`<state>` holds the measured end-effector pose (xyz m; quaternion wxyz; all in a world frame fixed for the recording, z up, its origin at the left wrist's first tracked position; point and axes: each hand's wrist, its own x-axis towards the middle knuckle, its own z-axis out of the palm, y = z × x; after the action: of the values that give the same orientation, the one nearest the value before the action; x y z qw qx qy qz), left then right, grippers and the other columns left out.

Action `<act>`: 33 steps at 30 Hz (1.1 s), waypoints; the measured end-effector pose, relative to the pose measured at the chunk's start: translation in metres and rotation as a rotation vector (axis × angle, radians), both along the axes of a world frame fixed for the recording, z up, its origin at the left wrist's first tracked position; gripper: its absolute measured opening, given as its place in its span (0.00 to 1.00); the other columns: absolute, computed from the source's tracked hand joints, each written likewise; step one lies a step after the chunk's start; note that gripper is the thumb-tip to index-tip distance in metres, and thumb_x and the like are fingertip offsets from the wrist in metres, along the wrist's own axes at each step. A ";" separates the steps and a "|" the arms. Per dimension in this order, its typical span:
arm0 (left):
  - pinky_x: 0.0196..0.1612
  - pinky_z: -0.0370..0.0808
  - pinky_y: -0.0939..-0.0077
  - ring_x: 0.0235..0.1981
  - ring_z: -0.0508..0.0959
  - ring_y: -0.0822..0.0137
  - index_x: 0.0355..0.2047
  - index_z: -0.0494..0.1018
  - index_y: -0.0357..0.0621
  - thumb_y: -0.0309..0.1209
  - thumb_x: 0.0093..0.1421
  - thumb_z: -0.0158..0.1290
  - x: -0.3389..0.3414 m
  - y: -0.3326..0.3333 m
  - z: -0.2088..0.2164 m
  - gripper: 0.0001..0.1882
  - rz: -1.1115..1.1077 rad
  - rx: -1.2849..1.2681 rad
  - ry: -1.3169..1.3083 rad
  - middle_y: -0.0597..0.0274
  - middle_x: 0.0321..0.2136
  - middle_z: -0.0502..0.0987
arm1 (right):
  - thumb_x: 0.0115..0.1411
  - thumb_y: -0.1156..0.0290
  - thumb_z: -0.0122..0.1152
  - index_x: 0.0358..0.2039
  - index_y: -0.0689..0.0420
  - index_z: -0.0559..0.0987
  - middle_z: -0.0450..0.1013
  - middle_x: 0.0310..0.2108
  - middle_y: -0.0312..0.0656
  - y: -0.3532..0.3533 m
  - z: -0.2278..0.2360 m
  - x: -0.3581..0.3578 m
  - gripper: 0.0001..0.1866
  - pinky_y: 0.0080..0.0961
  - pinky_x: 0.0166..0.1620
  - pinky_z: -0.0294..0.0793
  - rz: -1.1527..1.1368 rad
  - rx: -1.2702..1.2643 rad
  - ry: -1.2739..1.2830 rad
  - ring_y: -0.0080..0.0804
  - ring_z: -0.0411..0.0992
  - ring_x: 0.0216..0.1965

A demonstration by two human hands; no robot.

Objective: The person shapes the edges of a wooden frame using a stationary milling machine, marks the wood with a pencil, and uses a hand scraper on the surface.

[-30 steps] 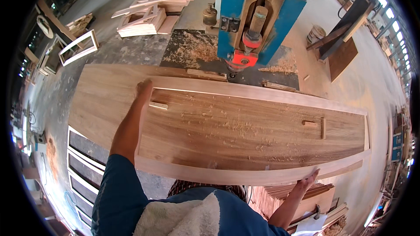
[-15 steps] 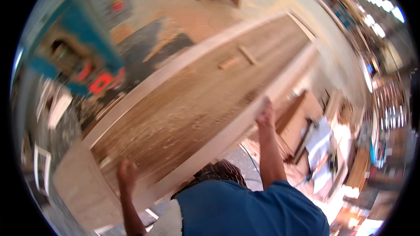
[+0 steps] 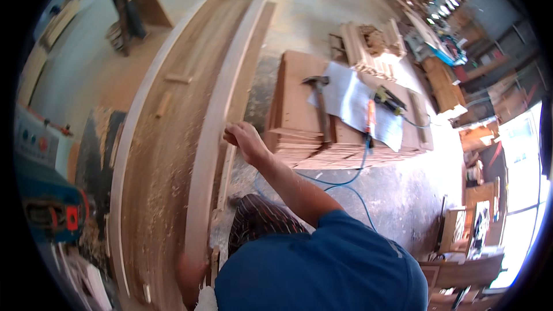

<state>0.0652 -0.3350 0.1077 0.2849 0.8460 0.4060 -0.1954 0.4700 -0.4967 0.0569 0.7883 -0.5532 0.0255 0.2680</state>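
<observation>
A long wooden panel (image 3: 155, 196) with raised pale rails lies lengthwise on my left, scattered with wood shavings. My right hand (image 3: 246, 141) is just beside the outer face of its right rail (image 3: 210, 138), fingers curled in and nothing visible in them. Whether the fingertips touch the rail, I cannot tell. Low in the picture, my left hand (image 3: 193, 270) is at the near end of that same rail, smeared by motion, its fingers indistinct. Two small wood offcuts, one crosswise (image 3: 178, 78) and one slanted (image 3: 163, 105), lie on the panel.
To the right, a stack of brown boards (image 3: 299, 109) carries a hammer (image 3: 322, 103), a paper sheet (image 3: 351, 98) and an air tool (image 3: 389, 101). A blue hose (image 3: 340, 184) loops over the floor. A teal machine (image 3: 46, 196) stands at left; lumber (image 3: 374, 52) is piled behind the stack.
My view has swung to the right, bringing the board stack and hammer into clear sight. My right hand has come off the top of the rail to its outer side; my left is nearer my body.
</observation>
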 end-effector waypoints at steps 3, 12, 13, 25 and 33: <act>0.43 0.77 0.59 0.40 0.81 0.48 0.42 0.75 0.39 0.40 0.44 0.70 -0.008 -0.009 -0.003 0.28 0.012 -0.016 -0.093 0.46 0.36 0.81 | 0.67 0.65 0.55 0.38 0.65 0.79 0.75 0.27 0.37 -0.097 0.014 -0.012 0.14 0.21 0.35 0.75 -0.067 -0.104 -0.093 0.24 0.74 0.31; 0.43 0.76 0.59 0.41 0.80 0.47 0.41 0.73 0.42 0.45 0.44 0.69 -0.021 -0.002 0.001 0.29 0.057 -0.067 -0.378 0.48 0.36 0.79 | 0.64 0.62 0.54 0.43 0.62 0.74 0.72 0.36 0.47 -0.356 -0.042 0.101 0.16 0.38 0.40 0.73 -0.370 -1.420 -0.649 0.37 0.72 0.37; 0.43 0.76 0.59 0.41 0.80 0.47 0.41 0.73 0.42 0.46 0.44 0.69 -0.014 0.004 0.013 0.29 0.024 -0.040 -0.366 0.48 0.36 0.79 | 0.65 0.61 0.54 0.46 0.61 0.72 0.71 0.40 0.48 -0.389 -0.049 0.109 0.17 0.39 0.43 0.72 -0.356 -1.480 -0.632 0.39 0.72 0.40; 0.45 0.75 0.53 0.41 0.79 0.41 0.45 0.74 0.40 0.56 0.46 0.63 0.014 -0.020 0.107 0.36 -0.094 0.245 -0.005 0.41 0.38 0.80 | 0.70 0.53 0.41 0.65 0.45 0.67 0.81 0.43 0.46 -0.605 -0.127 0.164 0.26 0.44 0.47 0.76 -0.374 -1.903 -0.680 0.50 0.79 0.41; 0.46 0.75 0.53 0.43 0.79 0.44 0.45 0.75 0.42 0.55 0.46 0.62 0.005 -0.028 0.094 0.34 -0.117 0.197 -0.092 0.42 0.38 0.80 | 0.69 0.61 0.46 0.69 0.56 0.60 0.63 0.66 0.41 -0.423 -0.054 0.130 0.30 0.33 0.60 0.65 0.051 -0.454 -0.565 0.35 0.63 0.64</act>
<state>0.0698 -0.3629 0.2016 0.2070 0.9002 0.3596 -0.1320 0.6004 -0.9200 0.0033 0.6145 -0.7667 -0.1486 0.1117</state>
